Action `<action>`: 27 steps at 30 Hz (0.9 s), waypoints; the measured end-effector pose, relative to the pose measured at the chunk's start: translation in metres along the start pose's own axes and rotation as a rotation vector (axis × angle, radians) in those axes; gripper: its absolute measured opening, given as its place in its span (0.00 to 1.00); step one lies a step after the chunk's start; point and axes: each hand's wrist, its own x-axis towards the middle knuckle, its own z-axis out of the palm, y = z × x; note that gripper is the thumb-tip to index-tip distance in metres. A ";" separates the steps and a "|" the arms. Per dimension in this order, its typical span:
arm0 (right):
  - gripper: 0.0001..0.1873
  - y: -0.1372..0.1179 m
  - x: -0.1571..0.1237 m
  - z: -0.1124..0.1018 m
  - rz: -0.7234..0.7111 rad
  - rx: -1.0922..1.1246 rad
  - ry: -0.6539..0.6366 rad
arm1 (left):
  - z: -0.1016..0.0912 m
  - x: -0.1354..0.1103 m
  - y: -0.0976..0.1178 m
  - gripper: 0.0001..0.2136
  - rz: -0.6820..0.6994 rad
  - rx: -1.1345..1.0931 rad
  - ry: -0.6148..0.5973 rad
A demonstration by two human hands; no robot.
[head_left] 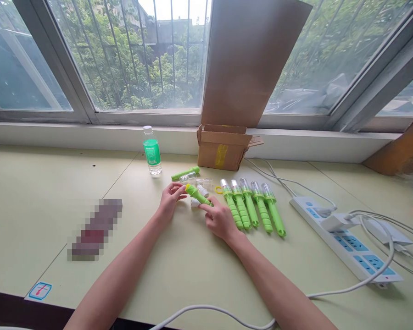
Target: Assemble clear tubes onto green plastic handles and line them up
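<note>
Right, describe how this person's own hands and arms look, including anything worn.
The left hand and right hand are both ungloved, with no watch or bracelet showing. The left forearm and right forearm are bare, with no sleeve in view.

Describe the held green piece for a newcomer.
Find the open cardboard box by the window, then five green sticks in front. Left of these is the green piece, held by left hand and right hand. Unlike the sticks, it has no clear cap and is yellow-tipped.

Indoor workspace, pale tabletop (pixel 41 178), barred windows (pixel 131 68), power strip (pixel 351 245), cardboard box (pixel 209 156)
</note>
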 end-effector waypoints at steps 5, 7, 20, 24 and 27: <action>0.22 -0.001 0.000 0.000 -0.007 -0.006 -0.004 | 0.003 -0.003 0.003 0.15 0.029 0.074 -0.016; 0.22 -0.001 0.000 0.000 -0.009 -0.009 -0.010 | 0.004 -0.003 0.004 0.15 0.034 0.089 -0.024; 0.23 -0.002 0.000 -0.002 -0.006 -0.025 -0.029 | 0.007 -0.005 0.006 0.18 0.057 0.194 -0.065; 0.23 -0.002 0.000 -0.002 -0.010 -0.027 -0.033 | 0.010 -0.005 0.006 0.18 0.057 0.172 -0.060; 0.23 -0.002 0.000 -0.002 -0.002 -0.033 -0.036 | 0.011 -0.006 0.005 0.17 0.073 0.162 -0.058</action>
